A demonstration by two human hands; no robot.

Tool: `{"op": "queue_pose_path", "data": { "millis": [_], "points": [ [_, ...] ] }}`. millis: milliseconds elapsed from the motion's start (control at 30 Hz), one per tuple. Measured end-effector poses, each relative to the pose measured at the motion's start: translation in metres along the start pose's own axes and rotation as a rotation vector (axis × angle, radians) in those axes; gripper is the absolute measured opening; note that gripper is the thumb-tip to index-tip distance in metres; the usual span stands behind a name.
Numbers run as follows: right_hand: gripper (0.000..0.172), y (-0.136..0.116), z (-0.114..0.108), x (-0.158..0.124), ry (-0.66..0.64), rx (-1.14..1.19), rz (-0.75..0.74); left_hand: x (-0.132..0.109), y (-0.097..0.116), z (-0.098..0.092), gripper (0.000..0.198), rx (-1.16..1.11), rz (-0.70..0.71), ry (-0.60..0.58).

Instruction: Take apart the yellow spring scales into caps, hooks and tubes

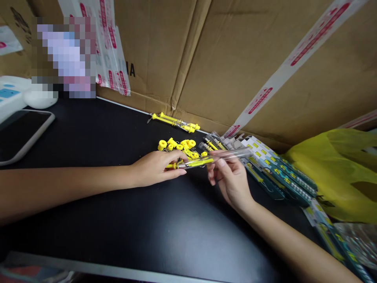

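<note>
My left hand [156, 167] lies on the black table [118, 212], its fingers pinched on a slim yellow stick [196, 162]. My right hand [231, 179] is closed on a clear plastic tube [232, 154]; the yellow stick reaches partway into the tube's left end. Just behind my hands lies a small heap of yellow caps and sticks [178, 145]. Two or three more yellow sticks [173, 121] lie against the cardboard at the back.
Taped cardboard boxes [235, 59] wall off the back. A row of blue-green printed packets [282, 177] runs along the right, beside a yellow plastic bag [338, 173]. A phone [20, 133] and a white device [11, 94] sit far left.
</note>
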State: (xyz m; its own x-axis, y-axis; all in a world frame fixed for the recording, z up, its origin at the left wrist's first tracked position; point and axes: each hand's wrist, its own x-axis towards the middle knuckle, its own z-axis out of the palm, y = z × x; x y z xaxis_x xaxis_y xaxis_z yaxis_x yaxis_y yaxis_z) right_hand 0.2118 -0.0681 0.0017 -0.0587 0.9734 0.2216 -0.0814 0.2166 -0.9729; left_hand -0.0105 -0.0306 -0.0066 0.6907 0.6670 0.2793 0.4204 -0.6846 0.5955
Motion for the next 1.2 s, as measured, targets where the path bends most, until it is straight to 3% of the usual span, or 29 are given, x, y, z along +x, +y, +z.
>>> {"op": "queue_pose_path", "data": {
  "millis": [167, 333, 467, 600, 767, 933, 1200],
  "points": [
    [0.017, -0.013, -0.015, 0.019, 0.152, -0.015, -0.221, -0.001, 0.002, 0.0, 0.024, -0.007, 0.022, 0.054],
    [0.018, -0.02, -0.038, 0.037, 0.191, -0.194, -0.316, -0.001, 0.001, 0.001, 0.017, -0.009, 0.069, 0.09],
    [0.026, -0.019, -0.06, 0.05, 0.213, -0.683, -0.337, -0.001, 0.0, 0.002, 0.018, 0.006, 0.071, 0.098],
    [0.028, -0.012, -0.075, 0.056, 0.107, -1.31, -0.288, -0.001, 0.0, 0.002, 0.017, 0.005, 0.075, 0.108],
    [0.034, -0.003, -0.082, 0.058, 0.04, -1.672, -0.286, -0.001, 0.002, 0.001, 0.016, 0.03, 0.073, 0.099],
    [0.04, 0.001, -0.088, 0.06, 0.005, -1.878, -0.351, -0.001, 0.003, 0.0, 0.016, 0.035, 0.077, 0.087],
    [0.035, 0.007, -0.087, 0.059, -0.017, -1.915, -0.365, -0.001, 0.004, 0.001, 0.016, 0.031, 0.064, 0.082]
  ]
}}
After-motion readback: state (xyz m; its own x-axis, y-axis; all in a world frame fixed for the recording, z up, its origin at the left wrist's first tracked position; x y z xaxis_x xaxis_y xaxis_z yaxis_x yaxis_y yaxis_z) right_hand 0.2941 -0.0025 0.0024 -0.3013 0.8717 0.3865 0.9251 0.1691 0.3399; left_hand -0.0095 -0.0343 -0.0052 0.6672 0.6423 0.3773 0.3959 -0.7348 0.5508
